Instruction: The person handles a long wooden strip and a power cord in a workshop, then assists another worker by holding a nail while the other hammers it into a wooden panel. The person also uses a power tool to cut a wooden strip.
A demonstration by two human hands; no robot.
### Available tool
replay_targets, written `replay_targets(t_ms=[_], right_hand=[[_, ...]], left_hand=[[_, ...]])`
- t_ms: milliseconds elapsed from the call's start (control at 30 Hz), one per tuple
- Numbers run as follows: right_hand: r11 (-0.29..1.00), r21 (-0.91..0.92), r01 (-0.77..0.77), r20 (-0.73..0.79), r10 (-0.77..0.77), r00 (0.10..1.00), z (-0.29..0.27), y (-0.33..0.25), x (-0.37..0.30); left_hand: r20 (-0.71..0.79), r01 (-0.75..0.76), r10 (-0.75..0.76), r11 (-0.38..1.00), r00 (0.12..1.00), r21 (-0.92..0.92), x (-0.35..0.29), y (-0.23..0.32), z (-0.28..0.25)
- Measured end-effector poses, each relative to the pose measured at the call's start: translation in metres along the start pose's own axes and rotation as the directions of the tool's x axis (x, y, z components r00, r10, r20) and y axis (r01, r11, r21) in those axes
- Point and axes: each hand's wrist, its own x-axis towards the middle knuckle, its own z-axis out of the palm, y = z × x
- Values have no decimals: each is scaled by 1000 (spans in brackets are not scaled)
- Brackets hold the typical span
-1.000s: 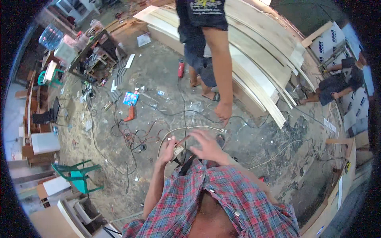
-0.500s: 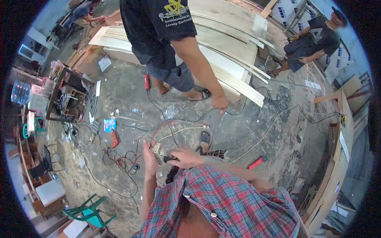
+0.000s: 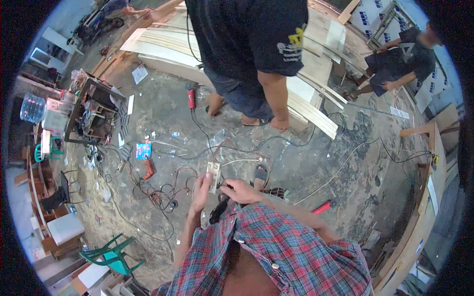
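The left hand [image 3: 201,191] is closed on a pale socket strip [image 3: 214,175], thumb along its face, the strip held up over the middle of the floor [image 3: 316,172]. The right hand [image 3: 242,191] is just beside it, fingers curled in around a small black piece [image 3: 226,189]; its exact shape I cannot make out.

Yellow and white print marks the sleeve [image 3: 289,49] of a co-worker standing across from the strip, and blue marks repeat on the panels [image 3: 373,19] at the far right. A blue packet [image 3: 143,150] carries print too small to tell.

Left of the strip lie tangled cords [image 3: 160,195], with an orange drill [image 3: 148,168] near them. The co-worker's feet are near a red tool [image 3: 191,98], and long boards [image 3: 311,116] stack up behind. A green chair [image 3: 111,255] stands at the floor's near left corner.

To the right, the floor runs out to the edge of a wooden frame [image 3: 424,209], a pale cord [image 3: 340,170] crossing it.
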Motion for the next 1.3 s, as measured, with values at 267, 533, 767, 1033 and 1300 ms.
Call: replay_targets(t_ms=[267, 533, 767, 1033, 1300], right_hand=[[998, -39, -48, 55, 50, 997, -6, 13, 9], [989, -59, -134, 70, 138, 988, 19, 24, 48], [964, -157, -215, -99, 202, 974, 97, 1, 106], [970, -101, -221, -284, 185, 941, 155, -1, 103], [948, -58, -313, -207, 295, 933, 157, 8, 138]], left_hand=[[-49, 117, -119, 992, 992, -44, 2, 6, 5], [-68, 14, -23, 990, 997, -143, 25, -23, -29], [59, 225, -218, 956, 974, -187, 66, -48, -112], [-304, -32, -39, 974, 952, -224, 161, -95, -282], [-71, 130, -140, 982, 988, -137, 237, -44, -262]])
